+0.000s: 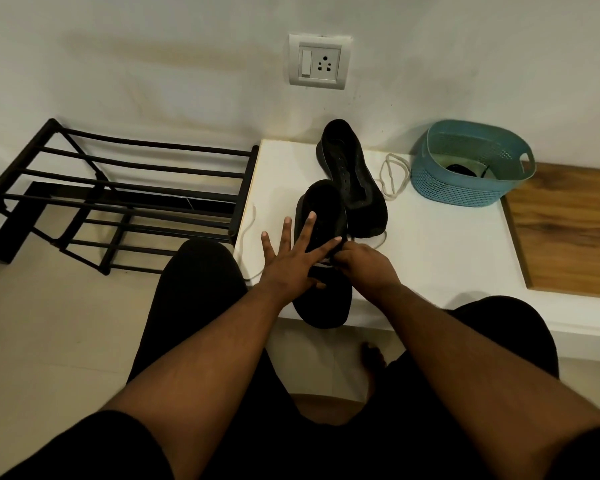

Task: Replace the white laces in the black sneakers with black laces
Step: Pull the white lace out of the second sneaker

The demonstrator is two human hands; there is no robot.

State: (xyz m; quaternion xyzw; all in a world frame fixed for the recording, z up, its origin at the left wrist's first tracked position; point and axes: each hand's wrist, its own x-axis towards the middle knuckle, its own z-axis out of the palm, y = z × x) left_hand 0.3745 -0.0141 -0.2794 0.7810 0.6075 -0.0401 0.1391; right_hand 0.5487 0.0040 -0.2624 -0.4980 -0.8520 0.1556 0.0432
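Inside the blue basket (pixel 465 188) lay black laces (pixel 459 169); left grip (pixel 293 259) spread on near sneaker (pixel 323 299), right grip (pixel 362 259) pinching its white lace (pixel 321 264).

A white wall (pixel 153 64) carries a switch-and-socket plate (pixel 319 61). A black metal shoe rack (pixel 125 192) stands on pale floor tiles (pixel 49 323), touching the left edge of a low white platform (pixel 447 244). A wooden panel (pixel 568 230) adjoins the platform's right edge.

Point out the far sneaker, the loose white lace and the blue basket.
far sneaker (pixel 352 174): head view, on its upper by the eyelets.
loose white lace (pixel 392 174): head view, on the coiled loops.
blue basket (pixel 454 188): head view, on the front perforated wall.
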